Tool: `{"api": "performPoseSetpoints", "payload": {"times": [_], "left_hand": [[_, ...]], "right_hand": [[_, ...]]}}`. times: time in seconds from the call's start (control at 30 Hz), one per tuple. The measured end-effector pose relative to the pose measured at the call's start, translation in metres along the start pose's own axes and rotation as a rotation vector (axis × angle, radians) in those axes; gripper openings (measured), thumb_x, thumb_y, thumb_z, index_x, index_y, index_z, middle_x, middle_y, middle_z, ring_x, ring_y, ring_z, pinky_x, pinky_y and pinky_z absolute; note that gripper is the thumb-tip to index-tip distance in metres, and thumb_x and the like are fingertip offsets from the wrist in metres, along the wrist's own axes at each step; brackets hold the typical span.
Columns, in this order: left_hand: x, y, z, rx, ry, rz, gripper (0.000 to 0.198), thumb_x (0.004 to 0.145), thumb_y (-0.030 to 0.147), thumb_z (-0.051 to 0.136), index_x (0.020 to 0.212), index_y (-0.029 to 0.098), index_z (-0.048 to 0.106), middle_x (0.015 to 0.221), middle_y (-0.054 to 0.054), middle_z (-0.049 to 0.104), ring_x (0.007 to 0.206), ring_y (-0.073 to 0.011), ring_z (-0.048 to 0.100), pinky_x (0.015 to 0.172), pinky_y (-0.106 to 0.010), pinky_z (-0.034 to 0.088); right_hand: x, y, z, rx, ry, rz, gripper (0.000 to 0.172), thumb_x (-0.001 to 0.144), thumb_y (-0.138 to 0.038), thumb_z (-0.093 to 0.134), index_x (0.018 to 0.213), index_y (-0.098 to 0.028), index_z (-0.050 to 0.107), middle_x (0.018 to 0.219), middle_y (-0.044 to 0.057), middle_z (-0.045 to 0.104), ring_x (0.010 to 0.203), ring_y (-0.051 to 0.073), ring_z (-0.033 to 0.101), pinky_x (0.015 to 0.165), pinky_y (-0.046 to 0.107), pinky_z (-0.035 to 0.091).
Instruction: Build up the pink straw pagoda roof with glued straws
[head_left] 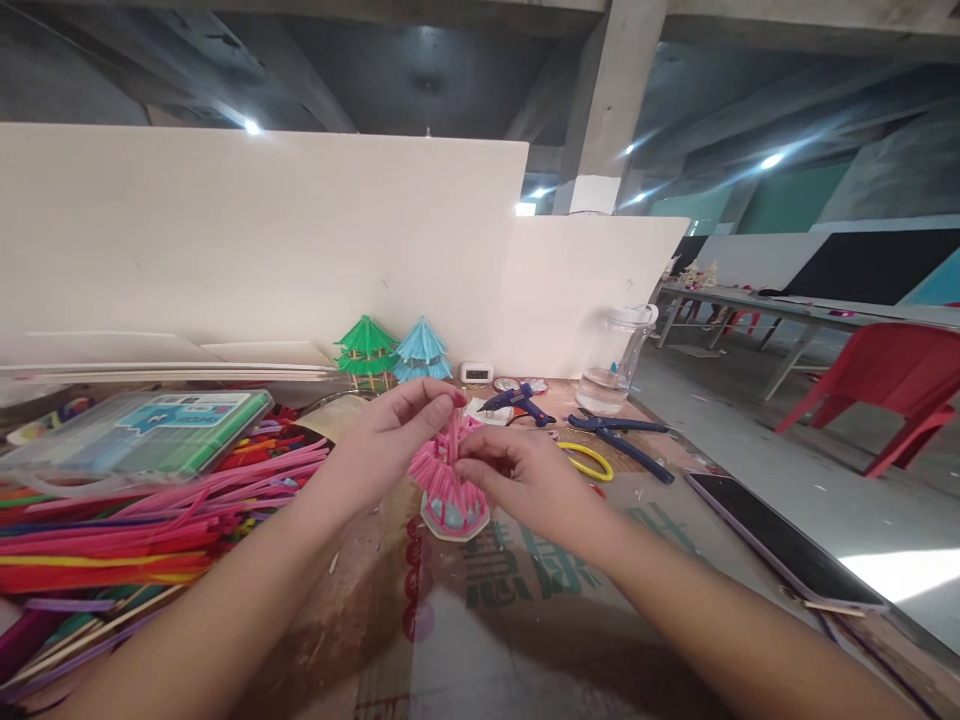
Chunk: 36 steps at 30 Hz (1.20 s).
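A small pavilion model (pixel 439 482) covered in pink pipe cleaners stands on a light octagonal base (pixel 457 532) in front of me. Above its roof, my left hand (pixel 397 430) is closed in a pinch, thumb against fingers, at the upper end of an upright pink pipe cleaner (pixel 452 435). From the other side my right hand (pixel 525 470) reaches in, thumb and fingertips closed at the lower part of that pipe cleaner, close to the roof. The fingers partly hide the top of the model.
Loose coloured pipe cleaners (pixel 150 530) and a clear plastic case (pixel 142 435) lie at left. Behind stand a green pagoda (pixel 366 350) and a blue one (pixel 422 350). A glue gun (pixel 521 402), blue-handled pliers (pixel 622 437), a water jug (pixel 607 375) and a phone (pixel 780 540) lie rightward.
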<state>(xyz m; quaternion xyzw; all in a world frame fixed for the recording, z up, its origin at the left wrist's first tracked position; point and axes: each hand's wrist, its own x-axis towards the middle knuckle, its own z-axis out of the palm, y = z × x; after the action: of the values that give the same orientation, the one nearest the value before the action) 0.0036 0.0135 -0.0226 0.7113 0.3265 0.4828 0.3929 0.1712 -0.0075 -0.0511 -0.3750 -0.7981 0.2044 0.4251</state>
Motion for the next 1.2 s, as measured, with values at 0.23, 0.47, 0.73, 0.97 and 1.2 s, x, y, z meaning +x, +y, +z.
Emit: {"api": "performPoseSetpoints", "payload": {"times": [0.23, 0.47, 0.73, 0.97, 1.2], "left_hand": [[0.001, -0.003, -0.001, 0.289, 0.053, 0.109, 0.015, 0.082, 0.034, 0.059, 0.082, 0.019, 0.063, 0.08, 0.0, 0.066, 0.074, -0.0142, 0.059, 0.068, -0.025, 0.046], [0.0, -0.001, -0.001, 0.512, 0.124, 0.211, 0.013, 0.083, 0.029, 0.053, 0.08, 0.019, 0.061, 0.079, 0.0, 0.066, 0.076, -0.0152, 0.059, 0.068, -0.025, 0.046], [0.003, 0.001, -0.006, 0.443, 0.042, 0.133, 0.018, 0.082, 0.035, 0.055, 0.078, 0.019, 0.061, 0.078, 0.001, 0.066, 0.074, -0.0145, 0.059, 0.067, -0.024, 0.047], [0.004, 0.002, -0.004, 0.45, 0.02, 0.055, 0.023, 0.079, 0.04, 0.057, 0.08, 0.018, 0.066, 0.079, -0.001, 0.07, 0.074, -0.0158, 0.061, 0.067, -0.025, 0.048], [0.009, -0.005, -0.004, 0.507, 0.146, 0.073, 0.027, 0.08, 0.04, 0.057, 0.093, 0.02, 0.069, 0.091, -0.002, 0.071, 0.085, -0.0183, 0.061, 0.075, -0.027, 0.047]], "right_hand": [[-0.006, 0.013, 0.005, 0.324, -0.049, 0.147, 0.015, 0.083, -0.028, 0.054, 0.074, -0.018, 0.061, 0.062, -0.001, 0.062, 0.05, 0.009, 0.051, 0.048, 0.021, 0.039], [-0.006, 0.018, 0.006, 0.479, -0.09, 0.254, 0.025, 0.086, -0.038, 0.051, 0.075, -0.018, 0.059, 0.057, -0.002, 0.061, 0.041, 0.009, 0.049, 0.043, 0.021, 0.038], [-0.008, 0.012, 0.0, 0.275, -0.072, 0.157, 0.023, 0.088, -0.03, 0.048, 0.071, -0.018, 0.059, 0.06, -0.002, 0.061, 0.044, 0.008, 0.048, 0.044, 0.02, 0.037], [-0.007, 0.011, 0.003, 0.259, 0.053, 0.17, 0.011, 0.08, -0.029, 0.053, 0.074, -0.019, 0.052, 0.057, -0.004, 0.055, 0.046, 0.009, 0.044, 0.045, 0.02, 0.034], [-0.007, 0.019, -0.005, -0.123, 0.141, 0.036, 0.026, 0.085, -0.029, 0.048, 0.061, -0.019, 0.049, 0.05, -0.005, 0.047, 0.047, 0.009, 0.04, 0.047, 0.021, 0.029]]}}
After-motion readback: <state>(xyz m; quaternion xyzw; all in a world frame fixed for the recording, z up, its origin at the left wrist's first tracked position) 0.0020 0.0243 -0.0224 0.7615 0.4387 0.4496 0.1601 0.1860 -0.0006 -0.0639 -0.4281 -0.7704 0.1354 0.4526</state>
